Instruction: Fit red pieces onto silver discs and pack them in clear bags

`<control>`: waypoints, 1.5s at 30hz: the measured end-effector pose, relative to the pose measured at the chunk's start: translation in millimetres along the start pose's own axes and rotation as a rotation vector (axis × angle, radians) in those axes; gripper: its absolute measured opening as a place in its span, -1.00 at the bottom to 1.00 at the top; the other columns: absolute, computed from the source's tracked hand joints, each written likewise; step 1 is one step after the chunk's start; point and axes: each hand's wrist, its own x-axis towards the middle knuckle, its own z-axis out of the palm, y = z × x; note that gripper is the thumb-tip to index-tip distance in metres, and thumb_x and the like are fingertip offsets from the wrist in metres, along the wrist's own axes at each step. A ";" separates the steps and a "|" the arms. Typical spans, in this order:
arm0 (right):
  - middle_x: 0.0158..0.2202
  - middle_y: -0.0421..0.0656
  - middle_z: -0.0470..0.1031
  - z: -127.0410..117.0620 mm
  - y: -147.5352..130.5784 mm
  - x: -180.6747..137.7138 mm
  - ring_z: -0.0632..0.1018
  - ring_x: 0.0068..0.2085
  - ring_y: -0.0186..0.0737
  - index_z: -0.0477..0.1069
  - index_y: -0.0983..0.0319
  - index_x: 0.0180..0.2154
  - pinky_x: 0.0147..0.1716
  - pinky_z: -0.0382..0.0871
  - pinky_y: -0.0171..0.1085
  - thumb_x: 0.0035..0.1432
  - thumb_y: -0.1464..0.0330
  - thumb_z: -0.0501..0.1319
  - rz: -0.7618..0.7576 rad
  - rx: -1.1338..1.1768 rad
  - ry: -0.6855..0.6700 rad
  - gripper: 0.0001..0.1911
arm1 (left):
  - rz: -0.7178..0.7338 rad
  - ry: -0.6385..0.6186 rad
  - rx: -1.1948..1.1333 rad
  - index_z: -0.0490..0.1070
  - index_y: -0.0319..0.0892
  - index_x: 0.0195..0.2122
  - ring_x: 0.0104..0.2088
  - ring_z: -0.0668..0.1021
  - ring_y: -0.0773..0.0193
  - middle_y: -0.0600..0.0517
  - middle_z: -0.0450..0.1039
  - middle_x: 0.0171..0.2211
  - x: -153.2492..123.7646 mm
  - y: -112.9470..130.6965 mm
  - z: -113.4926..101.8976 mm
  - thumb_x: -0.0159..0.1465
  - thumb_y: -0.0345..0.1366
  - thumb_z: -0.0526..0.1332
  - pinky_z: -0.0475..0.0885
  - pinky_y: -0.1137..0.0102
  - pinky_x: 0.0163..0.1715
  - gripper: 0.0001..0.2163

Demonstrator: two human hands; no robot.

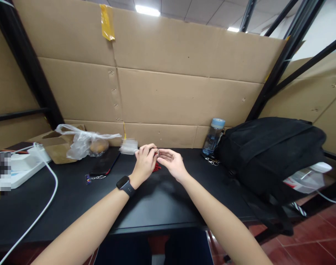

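My left hand (pixel 144 162), with a black watch (pixel 126 186) on its wrist, and my right hand (pixel 172 164) meet above the black table (pixel 145 206). Both pinch a small metal piece (pixel 158 151) between their fingertips; it is too small to name. A red item (pixel 156 167) hangs or lies just under the hands, mostly hidden by them.
A black backpack (pixel 269 154) fills the right side, with a blue-capped water bottle (pixel 213 137) and metal rings (pixel 212 161) beside it. On the left lie a phone (pixel 104 165), a keychain (pixel 92 178), a plastic bag (pixel 85 141), a paper bag (pixel 56 147), a white cable (pixel 50 191) and small clear bags (pixel 128 146).
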 end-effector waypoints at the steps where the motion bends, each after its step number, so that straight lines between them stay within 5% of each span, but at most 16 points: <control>1: -0.06 -0.04 0.63 0.3 0.3 -0.3 0.64 -0.05 -0.05 0.54 0.21 -0.07 0.15 0.45 0.04 -0.08 0.24 0.51 0.006 0.003 0.004 -0.51 | 0.005 -0.001 0.001 0.42 -0.12 -0.07 0.10 0.36 0.01 -0.15 0.40 0.05 -0.2 0.3 -0.1 0.43 -0.34 0.06 0.20 0.12 0.03 -0.83; 8: -0.06 -0.07 0.63 -5.9 0.2 2.6 0.63 -0.04 -0.07 0.56 0.20 -0.09 0.05 0.50 -0.05 -0.03 0.19 0.48 0.033 0.015 0.000 -0.55 | -0.104 0.033 -0.097 0.46 -0.11 -0.15 0.02 0.40 0.05 -0.10 0.38 -0.01 1.5 3.2 2.0 0.41 -0.26 0.12 0.25 0.15 0.01 -0.86; 16: -0.16 -0.12 0.57 -21.6 7.6 10.3 0.56 -0.19 -0.19 0.54 0.20 -0.23 -0.29 0.46 -0.27 0.17 0.09 0.29 -0.040 -0.310 -0.026 -0.69 | -0.141 -0.015 -0.170 0.51 -0.08 -0.22 0.03 0.41 0.05 -0.07 0.38 -0.04 3.0 1.2 -1.6 0.35 -0.25 0.21 0.25 0.14 0.05 -0.91; 21: -0.12 -0.10 0.48 -24.7 2.7 9.2 0.52 -0.15 -0.20 0.50 0.21 -0.35 -0.35 0.39 -0.31 0.24 0.18 0.22 -0.133 -0.529 -0.063 -0.75 | -0.151 -0.093 -0.303 0.45 -0.05 -0.06 0.06 0.43 0.12 -0.04 0.41 -0.03 5.3 -2.6 -4.3 0.45 -0.23 0.03 0.26 0.16 0.07 -0.79; 25: -0.06 -0.08 0.43 -33.1 -2.2 9.2 0.51 -0.10 -0.18 0.49 0.20 -0.34 -0.27 0.42 -0.26 0.25 0.25 0.21 -0.182 -0.695 -0.134 -0.82 | -0.107 -0.267 -0.298 0.44 0.02 0.02 0.09 0.41 0.08 -0.01 0.41 0.05 3.5 -7.3 -2.7 0.39 -0.13 0.13 0.27 0.13 0.07 -0.77; 30: 0.00 -0.05 0.40 -44.3 -2.6 11.3 0.41 0.08 -0.08 0.47 0.19 -0.33 0.12 0.30 -0.05 0.26 0.36 0.20 -0.295 -0.926 -0.116 -0.89 | -0.060 -0.446 -0.221 0.53 0.07 -0.06 0.06 0.40 0.01 0.00 0.42 0.04 0.0 -12.0 0.9 0.29 -0.07 0.25 0.31 0.10 0.01 -0.76; 36: 0.00 -0.06 0.43 -52.0 -15.2 10.6 0.43 0.05 -0.09 0.53 0.19 -0.37 0.13 0.28 -0.03 0.19 0.38 0.28 -0.260 -0.997 -0.230 -0.92 | -0.101 -0.438 -0.196 0.48 0.04 0.01 0.06 0.40 0.07 0.00 0.44 0.04 -0.5 -25.1 4.8 0.44 -0.14 0.03 0.29 0.09 0.03 -0.73; 45: 0.04 -0.11 0.49 -74.9 -29.3 8.0 0.49 0.05 -0.04 0.64 0.12 -0.41 0.11 0.31 -0.09 0.04 0.35 0.41 -0.047 -1.016 -0.611 -0.99 | 0.056 -0.490 -0.117 0.59 0.03 -0.19 0.06 0.35 0.02 -0.02 0.43 -0.02 -13.1 -32.4 20.2 0.26 -0.24 0.28 0.25 0.09 0.01 -0.87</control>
